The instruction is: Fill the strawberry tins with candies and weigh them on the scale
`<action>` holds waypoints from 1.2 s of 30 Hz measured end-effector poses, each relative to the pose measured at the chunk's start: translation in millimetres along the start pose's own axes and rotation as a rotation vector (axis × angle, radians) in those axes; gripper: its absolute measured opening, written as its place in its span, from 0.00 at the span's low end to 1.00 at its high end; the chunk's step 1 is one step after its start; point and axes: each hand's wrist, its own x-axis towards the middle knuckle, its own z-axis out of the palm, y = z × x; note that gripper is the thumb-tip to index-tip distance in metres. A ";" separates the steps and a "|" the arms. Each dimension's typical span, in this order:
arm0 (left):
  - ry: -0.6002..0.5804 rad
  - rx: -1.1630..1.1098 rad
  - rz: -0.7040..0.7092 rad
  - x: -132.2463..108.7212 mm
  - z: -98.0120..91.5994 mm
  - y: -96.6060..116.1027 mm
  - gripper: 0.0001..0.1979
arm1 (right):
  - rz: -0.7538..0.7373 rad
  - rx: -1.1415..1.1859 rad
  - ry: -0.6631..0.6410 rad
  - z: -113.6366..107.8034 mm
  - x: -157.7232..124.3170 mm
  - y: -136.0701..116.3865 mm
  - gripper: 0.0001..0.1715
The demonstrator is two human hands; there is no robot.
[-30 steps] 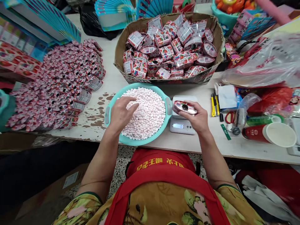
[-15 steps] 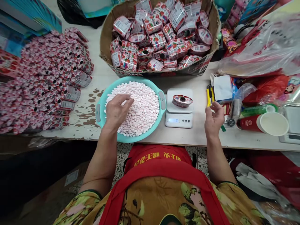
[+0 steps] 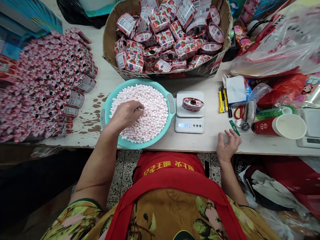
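Observation:
My left hand (image 3: 128, 115) is over the turquoise bowl (image 3: 105, 106), its fingers curled together at the surface of the small white-pink candies (image 3: 150, 128). What is between those fingertips, if anything, is hidden. To the right of the bowl stands a white digital scale (image 3: 190, 128) with a lit display. On its plate lies a strawberry-printed oval pack (image 3: 192, 104) with a dark round hole in its top. My right hand (image 3: 228, 144) rests at the table's front edge, fingers apart and holding nothing, close to a small green strip (image 3: 234, 127).
Behind the bowl, a cardboard box (image 3: 110, 46) holds many similar packs. Stacked packs (image 3: 52, 86) fill the table's left side. At right lie yellow cutters (image 3: 223, 100), red-handled scissors (image 3: 239, 112), a paper cup (image 3: 280, 126), plastic bags (image 3: 277, 40) and a second scale (image 3: 310, 128).
My left hand has lowered and closed its fingers at the candies. My right hand has moved down to the table edge. The scale's display has changed from 0 to what looks like 60.

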 end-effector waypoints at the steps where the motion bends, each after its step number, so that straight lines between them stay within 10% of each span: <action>1: 0.049 -0.110 -0.047 -1.0 -1.1 -3.1 0.09 | -0.018 -0.011 0.003 2.0 -0.7 1.9 0.23; 9: 0.170 -1.122 -0.384 7.5 -10.7 -15.5 0.09 | -0.149 -0.045 0.022 9.6 -4.0 7.5 0.15; 15: -0.254 -0.499 0.024 46.7 -2.5 74.1 0.08 | -0.174 -0.040 0.047 9.8 -6.0 8.3 0.12; 21: -0.375 0.142 0.468 98.6 54.3 157.9 0.09 | -0.157 -0.041 0.061 7.3 -5.8 5.5 0.12; 26: -0.322 0.296 0.585 112.7 85.1 164.3 0.15 | -0.156 -0.041 0.070 6.1 -5.7 3.1 0.11; 36: -0.183 0.004 0.605 116.7 82.7 151.9 0.16 | -0.061 -0.028 0.029 6.7 -6.7 2.4 0.13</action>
